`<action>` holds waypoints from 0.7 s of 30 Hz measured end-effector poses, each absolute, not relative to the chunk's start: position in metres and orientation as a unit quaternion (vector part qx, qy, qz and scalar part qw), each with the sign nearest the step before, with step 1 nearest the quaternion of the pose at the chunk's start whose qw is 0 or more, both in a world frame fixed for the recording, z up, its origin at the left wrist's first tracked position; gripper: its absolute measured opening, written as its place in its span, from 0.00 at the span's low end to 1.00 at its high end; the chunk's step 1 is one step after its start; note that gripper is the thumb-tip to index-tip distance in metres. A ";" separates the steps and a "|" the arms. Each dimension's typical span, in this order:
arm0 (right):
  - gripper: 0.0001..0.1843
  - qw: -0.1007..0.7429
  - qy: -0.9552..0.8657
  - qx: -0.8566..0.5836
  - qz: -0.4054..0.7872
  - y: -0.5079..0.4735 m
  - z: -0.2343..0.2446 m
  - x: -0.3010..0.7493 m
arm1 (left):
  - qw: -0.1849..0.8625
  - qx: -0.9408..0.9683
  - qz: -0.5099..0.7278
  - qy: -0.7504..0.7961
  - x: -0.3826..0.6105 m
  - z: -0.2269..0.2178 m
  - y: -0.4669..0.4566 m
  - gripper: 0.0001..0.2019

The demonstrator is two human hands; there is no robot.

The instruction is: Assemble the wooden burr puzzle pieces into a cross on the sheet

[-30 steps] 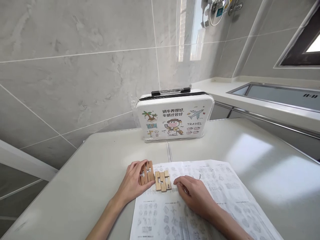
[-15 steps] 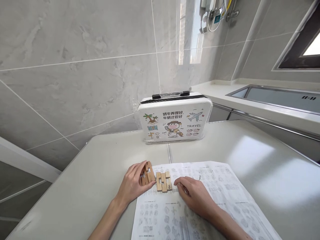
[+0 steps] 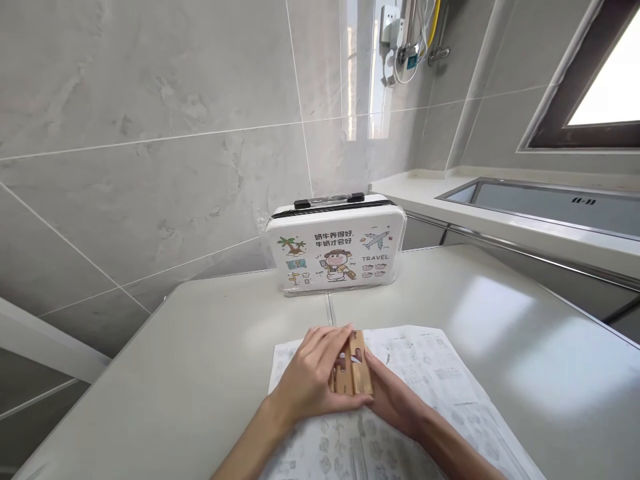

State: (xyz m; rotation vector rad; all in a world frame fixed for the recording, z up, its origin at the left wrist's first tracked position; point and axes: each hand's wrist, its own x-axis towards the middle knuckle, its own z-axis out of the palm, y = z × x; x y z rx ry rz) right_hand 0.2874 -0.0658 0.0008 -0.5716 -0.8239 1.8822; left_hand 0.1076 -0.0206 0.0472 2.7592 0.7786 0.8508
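Note:
Notched wooden puzzle pieces (image 3: 356, 380) stand side by side over the printed sheet (image 3: 425, 373), in front of the case. My left hand (image 3: 313, 373) is closed around them, fingers along the top and thumb along the bottom edge. From the other side my right hand (image 3: 393, 397) presses against the pieces; most of its fingers are hidden behind them. Small dark marks show on the wood, and gaps from the notches are visible between the pieces. How many pieces are in my hands I cannot tell.
A white cartoon-printed case (image 3: 335, 257) in clear plastic stands at the back of the pale table (image 3: 210, 380), near the tiled wall (image 3: 200, 167). To the right are a counter with a sink (image 3: 540, 203) and a window (image 3: 605, 87).
My left hand has moved right with its pieces and meets my right hand. The three light pieces that lay on the sheet no longer show there. The view has shifted slightly.

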 end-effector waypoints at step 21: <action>0.28 0.547 -0.250 -0.331 0.727 -0.057 -0.008 0.293 | 0.278 0.734 0.272 0.557 0.134 0.018 -0.038 0.14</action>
